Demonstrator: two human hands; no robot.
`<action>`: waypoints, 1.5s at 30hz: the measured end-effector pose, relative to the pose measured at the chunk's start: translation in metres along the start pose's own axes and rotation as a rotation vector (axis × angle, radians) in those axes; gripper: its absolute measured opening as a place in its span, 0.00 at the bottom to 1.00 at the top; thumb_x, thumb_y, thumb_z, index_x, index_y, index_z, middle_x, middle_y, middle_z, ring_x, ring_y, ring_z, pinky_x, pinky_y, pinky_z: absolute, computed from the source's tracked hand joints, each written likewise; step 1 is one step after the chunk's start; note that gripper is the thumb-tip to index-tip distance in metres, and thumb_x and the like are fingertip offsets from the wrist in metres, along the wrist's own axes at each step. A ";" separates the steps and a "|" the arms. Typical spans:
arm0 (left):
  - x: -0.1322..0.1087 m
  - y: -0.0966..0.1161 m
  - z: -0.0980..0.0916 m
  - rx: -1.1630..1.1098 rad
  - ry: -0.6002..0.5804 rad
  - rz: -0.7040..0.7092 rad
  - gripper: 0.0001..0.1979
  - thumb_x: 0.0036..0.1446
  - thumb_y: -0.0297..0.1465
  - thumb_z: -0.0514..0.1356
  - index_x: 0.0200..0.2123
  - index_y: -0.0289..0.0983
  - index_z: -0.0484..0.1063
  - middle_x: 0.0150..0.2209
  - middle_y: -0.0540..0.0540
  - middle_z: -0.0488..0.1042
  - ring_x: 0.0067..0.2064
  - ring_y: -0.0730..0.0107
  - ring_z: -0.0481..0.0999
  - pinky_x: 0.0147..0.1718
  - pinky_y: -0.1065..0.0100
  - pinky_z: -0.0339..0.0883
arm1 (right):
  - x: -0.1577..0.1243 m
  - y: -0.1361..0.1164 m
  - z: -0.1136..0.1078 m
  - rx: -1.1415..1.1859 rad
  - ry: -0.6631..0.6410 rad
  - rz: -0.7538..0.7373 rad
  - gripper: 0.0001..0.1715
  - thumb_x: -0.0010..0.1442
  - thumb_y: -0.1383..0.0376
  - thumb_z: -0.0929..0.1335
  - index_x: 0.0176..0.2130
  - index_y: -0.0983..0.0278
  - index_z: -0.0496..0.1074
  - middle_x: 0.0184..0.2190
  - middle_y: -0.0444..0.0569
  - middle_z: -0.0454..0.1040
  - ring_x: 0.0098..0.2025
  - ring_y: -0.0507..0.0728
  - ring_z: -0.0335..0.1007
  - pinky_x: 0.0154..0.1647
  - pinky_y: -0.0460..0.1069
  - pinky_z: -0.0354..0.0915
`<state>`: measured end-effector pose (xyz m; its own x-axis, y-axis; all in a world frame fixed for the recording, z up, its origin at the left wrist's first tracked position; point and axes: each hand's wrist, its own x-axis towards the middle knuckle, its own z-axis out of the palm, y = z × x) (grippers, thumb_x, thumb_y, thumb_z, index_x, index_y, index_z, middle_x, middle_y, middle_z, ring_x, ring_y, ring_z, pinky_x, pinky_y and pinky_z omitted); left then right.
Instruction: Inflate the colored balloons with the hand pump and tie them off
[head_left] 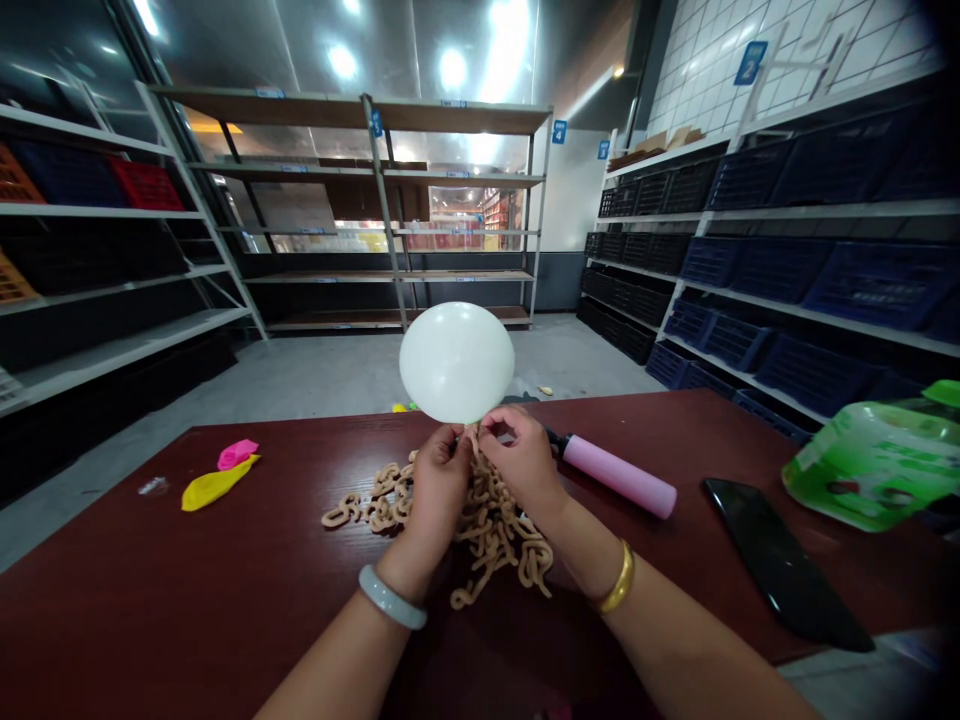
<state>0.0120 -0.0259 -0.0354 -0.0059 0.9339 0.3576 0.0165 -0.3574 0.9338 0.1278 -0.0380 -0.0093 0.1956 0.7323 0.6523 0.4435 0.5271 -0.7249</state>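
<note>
An inflated white balloon [456, 360] stands above the dark red table [187, 600], its neck pointing down between my hands. My left hand [439, 480] pinches the neck from the left, fingers closed. My right hand [517, 455] pinches it from the right, fingers also closed. A pile of tan chain-like cord [487, 530] lies under and just behind both hands; one strand rises toward the balloon's neck. A pink hand pump [619, 477] lies right of my right hand.
A flat yellow balloon [214, 485] and a pink one [237, 453] lie at the table's left. A black phone [780, 565] and a green plastic bag [870, 470] sit at the right. Metal shelving with crates lines both sides and the back.
</note>
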 end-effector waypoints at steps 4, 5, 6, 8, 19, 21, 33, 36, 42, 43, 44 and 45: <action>0.001 0.001 0.002 -0.114 -0.002 -0.045 0.10 0.55 0.37 0.61 0.35 0.35 0.74 0.28 0.49 0.74 0.31 0.71 0.70 0.31 0.71 0.64 | -0.003 -0.004 0.001 0.025 0.001 -0.044 0.04 0.54 0.69 0.69 0.28 0.62 0.71 0.29 0.45 0.72 0.32 0.54 0.69 0.32 0.46 0.66; 0.001 0.001 0.002 -0.143 0.000 -0.057 0.10 0.54 0.36 0.61 0.35 0.35 0.73 0.28 0.49 0.74 0.31 0.71 0.70 0.32 0.71 0.64 | -0.004 -0.004 0.001 0.009 -0.015 -0.085 0.04 0.55 0.70 0.68 0.28 0.62 0.71 0.30 0.46 0.72 0.33 0.54 0.69 0.33 0.46 0.67; 0.000 0.000 0.001 -0.171 0.005 -0.072 0.10 0.53 0.36 0.62 0.34 0.35 0.73 0.28 0.49 0.74 0.30 0.71 0.70 0.31 0.71 0.64 | -0.005 -0.005 0.000 -0.015 -0.039 -0.130 0.05 0.56 0.70 0.68 0.29 0.62 0.71 0.31 0.46 0.73 0.35 0.54 0.70 0.35 0.47 0.67; 0.000 -0.001 0.000 -0.209 0.015 -0.104 0.09 0.53 0.35 0.62 0.34 0.34 0.73 0.27 0.50 0.72 0.28 0.73 0.69 0.29 0.72 0.63 | -0.006 -0.005 -0.002 -0.081 -0.092 -0.216 0.06 0.60 0.70 0.67 0.32 0.62 0.72 0.34 0.48 0.74 0.39 0.55 0.70 0.42 0.49 0.67; 0.002 -0.005 -0.006 0.123 0.048 0.057 0.10 0.56 0.35 0.58 0.36 0.36 0.74 0.32 0.46 0.77 0.33 0.68 0.73 0.33 0.70 0.63 | 0.003 0.004 -0.008 -0.006 -0.242 -0.076 0.03 0.57 0.70 0.69 0.35 0.63 0.73 0.32 0.46 0.77 0.35 0.54 0.72 0.37 0.47 0.66; 0.002 -0.004 -0.007 0.223 0.042 0.075 0.10 0.58 0.35 0.57 0.35 0.36 0.75 0.32 0.46 0.77 0.34 0.66 0.73 0.33 0.69 0.63 | 0.005 0.006 -0.009 0.020 -0.267 -0.018 0.04 0.56 0.70 0.69 0.34 0.63 0.73 0.31 0.45 0.77 0.34 0.53 0.72 0.37 0.47 0.66; 0.002 0.001 -0.003 0.122 -0.028 0.051 0.11 0.59 0.37 0.57 0.32 0.36 0.73 0.27 0.49 0.73 0.29 0.71 0.68 0.29 0.71 0.60 | -0.008 0.001 -0.007 -0.473 -0.064 -0.210 0.03 0.60 0.69 0.67 0.33 0.62 0.70 0.32 0.49 0.73 0.36 0.58 0.69 0.39 0.50 0.63; 0.002 0.000 -0.003 0.037 -0.034 0.001 0.11 0.58 0.37 0.58 0.32 0.36 0.73 0.26 0.50 0.71 0.26 0.73 0.65 0.26 0.72 0.58 | -0.009 0.000 -0.007 -0.448 -0.071 -0.216 0.04 0.62 0.68 0.66 0.34 0.62 0.70 0.33 0.49 0.73 0.37 0.58 0.69 0.40 0.50 0.63; 0.001 -0.004 -0.001 -0.237 -0.048 -0.128 0.13 0.54 0.41 0.62 0.32 0.35 0.72 0.24 0.52 0.68 0.23 0.77 0.62 0.23 0.74 0.55 | -0.007 0.000 -0.010 -0.359 -0.133 -0.267 0.09 0.67 0.66 0.63 0.37 0.62 0.72 0.37 0.51 0.75 0.41 0.58 0.70 0.45 0.51 0.64; 0.001 -0.004 0.000 -0.260 -0.050 -0.139 0.13 0.53 0.41 0.62 0.33 0.35 0.72 0.24 0.52 0.68 0.23 0.77 0.63 0.23 0.74 0.55 | -0.006 0.000 -0.011 -0.345 -0.147 -0.278 0.10 0.67 0.65 0.62 0.38 0.62 0.72 0.38 0.51 0.75 0.41 0.58 0.70 0.45 0.51 0.64; 0.000 -0.005 0.000 -0.272 -0.052 -0.147 0.14 0.53 0.41 0.63 0.33 0.36 0.72 0.24 0.52 0.68 0.23 0.77 0.63 0.23 0.74 0.56 | -0.006 0.000 -0.012 -0.333 -0.156 -0.285 0.11 0.68 0.65 0.61 0.38 0.62 0.72 0.38 0.51 0.75 0.42 0.58 0.70 0.46 0.51 0.64; 0.000 -0.005 0.000 -0.276 -0.055 -0.150 0.14 0.53 0.42 0.63 0.33 0.36 0.72 0.25 0.52 0.69 0.23 0.77 0.63 0.23 0.74 0.56 | -0.005 0.000 -0.013 -0.324 -0.162 -0.291 0.11 0.68 0.65 0.61 0.38 0.62 0.72 0.38 0.51 0.75 0.42 0.58 0.70 0.46 0.51 0.64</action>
<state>0.0121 -0.0239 -0.0397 0.0665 0.9730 0.2210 -0.2522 -0.1979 0.9472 0.1381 -0.0472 -0.0095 -0.1049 0.6453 0.7567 0.7152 0.5776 -0.3935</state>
